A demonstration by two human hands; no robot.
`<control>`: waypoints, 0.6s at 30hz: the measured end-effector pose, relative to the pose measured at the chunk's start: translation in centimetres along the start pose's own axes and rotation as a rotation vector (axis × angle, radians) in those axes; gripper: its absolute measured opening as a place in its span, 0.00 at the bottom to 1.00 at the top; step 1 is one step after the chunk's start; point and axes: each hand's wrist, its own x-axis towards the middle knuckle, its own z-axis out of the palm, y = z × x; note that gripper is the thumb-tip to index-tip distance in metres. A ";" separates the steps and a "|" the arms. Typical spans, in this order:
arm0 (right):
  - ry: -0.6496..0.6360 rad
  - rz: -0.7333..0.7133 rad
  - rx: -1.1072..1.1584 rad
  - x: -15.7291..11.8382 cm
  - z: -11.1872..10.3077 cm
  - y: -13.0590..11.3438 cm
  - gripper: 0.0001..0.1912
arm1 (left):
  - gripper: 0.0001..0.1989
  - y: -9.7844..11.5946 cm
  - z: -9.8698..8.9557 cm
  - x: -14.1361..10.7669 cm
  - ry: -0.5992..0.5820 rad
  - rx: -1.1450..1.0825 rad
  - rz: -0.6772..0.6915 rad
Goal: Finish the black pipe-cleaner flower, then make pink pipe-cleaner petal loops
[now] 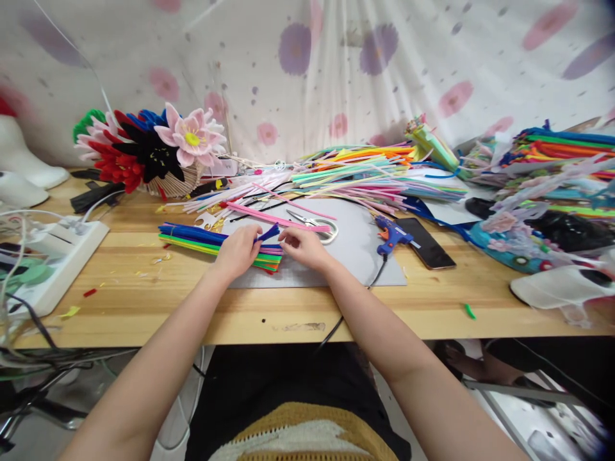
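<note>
A bundle of colored pipe cleaners (196, 241), blue, green, yellow and orange, lies across the left edge of the grey mat (307, 276). My left hand (239, 251) rests over its right part, fingers closed round some blue stems whose ends stick up to the right. My right hand (302, 246) is at those blue ends, thumb and fingertips pinched together; what lies between them is too small to make out. Just behind my hands are a pink bundle of stems (278, 216) and scissors (329, 235) with white handles.
A blue glue gun (394, 235) and a black phone (425, 243) lie to the right. Many loose stems (355, 173) spread along the back. Fuzzy flowers (154, 147) stand back left, above a white power strip (62, 262). A white bottle (557, 288) lies far right.
</note>
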 end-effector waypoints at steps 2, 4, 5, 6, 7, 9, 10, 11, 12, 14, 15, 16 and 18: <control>-0.055 0.055 0.055 -0.1 0.0 0.1 0.08 | 0.13 0.1 0.2 -0.4 0.014 0.039 0.063; -0.067 0.068 0.092 -0.1 0.0 0.2 0.07 | 0.14 0.1 0.4 -0.7 0.020 0.096 0.098; -0.066 0.062 0.104 -0.1 0.0 0.3 0.06 | 0.14 0.1 0.5 -0.8 0.032 0.119 0.097; -0.067 0.051 0.112 -0.1 0.0 0.4 0.05 | 0.14 0.1 0.6 -1.0 0.046 0.132 0.089; -0.071 0.037 0.119 0.0 0.0 0.4 0.03 | 0.14 0.1 0.6 -1.1 0.057 0.137 0.079; -0.096 0.016 0.131 0.0 -0.1 0.5 0.03 | 0.14 0.3 0.7 -1.3 0.073 0.133 0.050; -0.115 0.014 0.140 0.1 -0.2 0.5 0.04 | 0.14 0.3 0.8 -1.4 0.079 0.130 0.035; -0.132 0.016 0.151 0.1 -0.2 0.5 0.05 | 0.14 0.4 0.9 -1.5 0.084 0.128 0.022; -0.147 0.018 0.161 0.1 -0.2 0.5 0.06 | 0.15 0.5 0.9 -1.6 0.086 0.125 0.013; -0.169 0.010 0.171 0.1 -0.2 0.4 0.08 | 0.18 0.6 1.0 -1.8 0.087 0.114 0.003; -0.178 0.000 0.167 0.1 -0.2 0.3 0.09 | 0.19 0.6 1.0 -1.9 0.085 0.108 0.001; -0.188 -0.012 0.160 0.0 -0.1 0.2 0.10 | 0.21 0.5 1.1 -2.0 0.083 0.103 0.000; -0.208 -0.025 0.145 0.0 0.0 0.0 0.11 | 0.24 0.4 1.1 -2.1 0.079 0.098 0.000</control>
